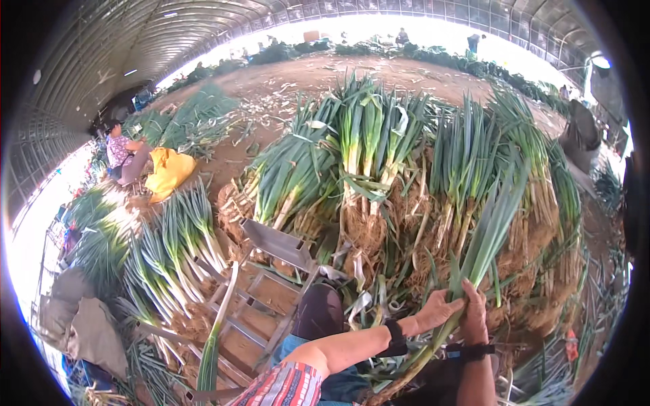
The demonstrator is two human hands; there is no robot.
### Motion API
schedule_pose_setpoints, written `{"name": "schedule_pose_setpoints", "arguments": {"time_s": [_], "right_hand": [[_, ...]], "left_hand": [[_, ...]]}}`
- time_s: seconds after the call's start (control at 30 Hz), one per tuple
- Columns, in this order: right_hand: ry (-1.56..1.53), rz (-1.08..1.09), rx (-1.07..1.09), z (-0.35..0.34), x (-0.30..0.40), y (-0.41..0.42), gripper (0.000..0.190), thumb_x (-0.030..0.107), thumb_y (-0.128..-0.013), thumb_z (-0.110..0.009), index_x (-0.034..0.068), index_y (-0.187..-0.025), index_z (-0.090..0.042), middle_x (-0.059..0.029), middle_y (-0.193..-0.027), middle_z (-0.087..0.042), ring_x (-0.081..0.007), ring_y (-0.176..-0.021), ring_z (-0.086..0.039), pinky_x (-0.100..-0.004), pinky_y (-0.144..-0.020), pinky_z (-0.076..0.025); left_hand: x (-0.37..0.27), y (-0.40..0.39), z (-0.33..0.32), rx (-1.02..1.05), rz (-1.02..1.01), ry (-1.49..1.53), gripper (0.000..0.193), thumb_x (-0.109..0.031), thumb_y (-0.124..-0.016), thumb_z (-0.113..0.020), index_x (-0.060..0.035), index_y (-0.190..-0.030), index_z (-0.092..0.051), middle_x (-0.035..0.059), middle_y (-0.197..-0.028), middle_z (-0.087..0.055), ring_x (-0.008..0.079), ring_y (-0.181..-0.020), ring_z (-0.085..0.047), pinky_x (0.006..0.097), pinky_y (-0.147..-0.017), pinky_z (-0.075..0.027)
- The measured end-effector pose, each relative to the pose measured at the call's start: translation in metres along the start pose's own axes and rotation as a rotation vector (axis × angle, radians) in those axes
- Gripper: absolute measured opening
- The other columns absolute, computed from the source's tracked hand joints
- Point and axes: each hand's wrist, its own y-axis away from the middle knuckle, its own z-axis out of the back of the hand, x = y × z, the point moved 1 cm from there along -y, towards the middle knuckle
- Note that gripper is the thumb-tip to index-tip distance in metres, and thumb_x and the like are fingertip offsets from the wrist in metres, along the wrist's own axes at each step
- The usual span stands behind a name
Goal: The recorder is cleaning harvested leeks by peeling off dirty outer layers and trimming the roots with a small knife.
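Observation:
A long Welsh onion (495, 228) slants across the lower right, its green leaves pointing up and away. Its stalk (416, 363) runs down between my forearms to the root end near my lap. My right hand (474, 313) grips it where the leaves fan out. My left hand (437, 310) closes on the same spot from the left side, thumb towards the right hand; what exactly its fingers pinch is partly hidden. Dark bands circle both wrists. Straight ahead stand tied bundles of onions (368, 147) with soil-covered roots.
A metal rack (277, 259) stands left of my knee, with one trimmed onion (216, 325) lying across it. Onions with white stalks (175, 248) lie in a row beyond. A seated person (124, 152) is by a yellow sack (169, 170) at the far left. Loose leaves litter the ground.

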Motion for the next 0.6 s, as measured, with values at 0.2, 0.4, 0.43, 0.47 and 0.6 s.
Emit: {"name": "schedule_pose_setpoints", "arguments": {"time_s": [0.2, 0.4, 0.43, 0.47, 0.6], "right_hand": [[0.015, -0.004, -0.237, 0.018, 0.000, -0.011, 0.027, 0.019, -0.078, -0.074, -0.003, -0.091, -0.065, -0.0034, -0.079, -0.064, -0.0129, -0.064, -0.059, -0.0279, -0.057, -0.047], [0.082, 0.044, -0.215, 0.030, 0.013, -0.006, 0.029, 0.018, -0.071, -0.074, -0.006, -0.084, -0.065, -0.0070, -0.070, -0.062, -0.0125, -0.055, -0.056, -0.0271, -0.048, -0.045], [0.196, -0.052, -0.352, 0.034, 0.018, -0.005, 0.028, 0.018, -0.071, -0.074, -0.006, -0.083, -0.065, -0.0076, -0.069, -0.062, -0.0130, -0.054, -0.056, -0.0278, -0.046, -0.044], [0.121, 0.031, -0.277, 0.035, 0.023, -0.005, 0.028, 0.017, -0.071, -0.074, -0.006, -0.083, -0.064, -0.0082, -0.069, -0.062, -0.0136, -0.053, -0.057, -0.0282, -0.046, -0.045], [-0.027, 0.126, -0.277, 0.050, 0.039, -0.007, 0.026, 0.014, -0.072, -0.075, -0.005, -0.084, -0.062, -0.0084, -0.067, -0.062, -0.0159, -0.050, -0.058, -0.0289, -0.044, -0.048]], "left_hand": [[0.064, -0.021, -0.001, 0.006, 0.141, -0.436, 0.027, -0.025, -0.089, -0.059, 0.0012, -0.094, -0.063, 0.0010, -0.079, -0.062, 0.0076, -0.069, -0.053, 0.0272, -0.060, -0.048], [0.099, -0.017, -0.005, -0.067, -0.098, -0.316, 0.023, -0.023, -0.087, -0.066, -0.0005, -0.092, -0.064, -0.0054, -0.077, -0.057, 0.0035, -0.068, -0.047, 0.0223, -0.058, -0.041], [0.098, -0.007, -0.003, -0.061, -0.110, -0.423, 0.022, -0.022, -0.087, -0.065, 0.0001, -0.091, -0.064, -0.0049, -0.075, -0.056, 0.0038, -0.067, -0.047, 0.0223, -0.057, -0.041], [0.097, 0.006, 0.000, -0.065, -0.087, -0.543, 0.022, -0.021, -0.087, -0.064, 0.0007, -0.089, -0.064, -0.0045, -0.073, -0.056, 0.0041, -0.067, -0.047, 0.0223, -0.057, -0.041], [0.098, 0.074, 0.015, 0.019, 0.202, -0.706, 0.025, -0.022, -0.085, -0.062, 0.0028, -0.084, -0.064, 0.0027, -0.067, -0.058, 0.0089, -0.063, -0.049, 0.0286, -0.056, -0.043]]}}
